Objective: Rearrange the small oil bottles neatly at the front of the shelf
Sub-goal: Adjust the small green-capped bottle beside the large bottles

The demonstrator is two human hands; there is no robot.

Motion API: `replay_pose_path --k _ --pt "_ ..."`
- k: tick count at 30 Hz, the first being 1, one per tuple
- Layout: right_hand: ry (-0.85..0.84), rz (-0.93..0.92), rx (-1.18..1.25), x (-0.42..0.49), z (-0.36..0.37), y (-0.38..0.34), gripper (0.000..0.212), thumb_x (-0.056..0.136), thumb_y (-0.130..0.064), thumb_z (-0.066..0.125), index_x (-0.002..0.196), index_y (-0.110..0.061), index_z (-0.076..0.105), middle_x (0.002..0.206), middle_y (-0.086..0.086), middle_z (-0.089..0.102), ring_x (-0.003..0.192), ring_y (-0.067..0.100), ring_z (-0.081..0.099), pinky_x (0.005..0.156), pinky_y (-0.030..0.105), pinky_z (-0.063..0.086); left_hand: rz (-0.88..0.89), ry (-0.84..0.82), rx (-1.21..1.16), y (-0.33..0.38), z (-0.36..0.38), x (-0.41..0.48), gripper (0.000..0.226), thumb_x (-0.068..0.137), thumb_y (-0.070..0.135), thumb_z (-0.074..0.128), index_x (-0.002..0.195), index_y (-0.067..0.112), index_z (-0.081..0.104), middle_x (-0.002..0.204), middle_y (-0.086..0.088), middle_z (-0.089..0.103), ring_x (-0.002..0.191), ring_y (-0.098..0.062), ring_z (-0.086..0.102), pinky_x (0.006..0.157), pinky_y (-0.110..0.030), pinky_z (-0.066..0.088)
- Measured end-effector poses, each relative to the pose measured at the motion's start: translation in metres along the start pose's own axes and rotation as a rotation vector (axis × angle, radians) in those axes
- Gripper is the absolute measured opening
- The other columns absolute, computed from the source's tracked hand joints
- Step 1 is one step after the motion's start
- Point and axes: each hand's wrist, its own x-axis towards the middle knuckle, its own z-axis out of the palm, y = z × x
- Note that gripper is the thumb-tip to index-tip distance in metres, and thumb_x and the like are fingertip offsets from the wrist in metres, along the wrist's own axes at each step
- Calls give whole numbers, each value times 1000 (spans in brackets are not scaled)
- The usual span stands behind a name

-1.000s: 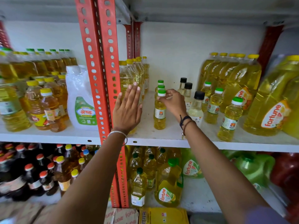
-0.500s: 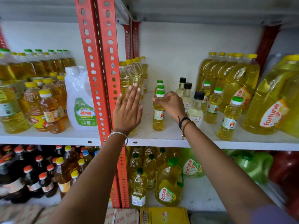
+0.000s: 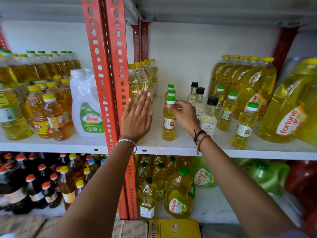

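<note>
A small green-capped oil bottle [image 3: 169, 122] stands upright near the front of the white shelf [image 3: 171, 148]. My right hand [image 3: 184, 115] pinches its neck just under the cap. Two more green-capped small bottles [image 3: 171, 89] line up behind it. My left hand [image 3: 137, 115] is flat with fingers spread, resting against a tall yellow-capped bottle [image 3: 133, 79] beside the red post. Three black-capped clear bottles [image 3: 208, 115] stand right of my right hand. Three further green-capped small bottles [image 3: 244, 127] sit scattered to the right.
A red perforated upright [image 3: 109, 74] divides the shelf. Big Fortune jugs [image 3: 289, 109] fill the right side. A white jug [image 3: 87, 107] and amber oil bottles [image 3: 54, 117] stand at the left. The lower shelf holds several dark and yellow bottles.
My right hand has shifted from over the cap to a pinch at the bottle's neck. The bottle stays in about the same spot. My left hand has not moved.
</note>
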Motion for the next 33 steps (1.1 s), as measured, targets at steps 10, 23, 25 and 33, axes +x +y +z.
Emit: replay_pose_path --k 10,23,25,33 --pt "31 3 1 -18 -7 -7 31 83 -34 66 105 -12 67 108 6 70 93 10 57 77 25 42 -1 -13 -7 0 -2 1 56 98 31 29 148 6 27 154 -12 29 143 -22 20 118 -36 0" --pt "50 2 -10 -26 -9 -9 31 82 -38 66 103 -15 67 106 3 70 92 10 59 72 24 42 -14 -33 -17 1 -3 1 56 98 32 27 149 6 27 155 -12 29 144 -22 19 118 -36 0" --pt "52 2 -6 -27 -9 -9 32 82 -39 66 104 -15 66 106 3 70 93 10 59 74 25 43 -15 -30 -21 1 -3 0 56 98 32 27 148 6 27 154 -12 29 144 -22 20 118 -36 1" --pt "74 -15 -34 -31 -7 -6 39 81 -47 64 103 -15 66 108 2 70 94 12 61 74 27 48 -10 -18 -11 0 -2 0 57 98 31 30 149 6 27 155 -11 28 145 -21 19 118 -36 -1"
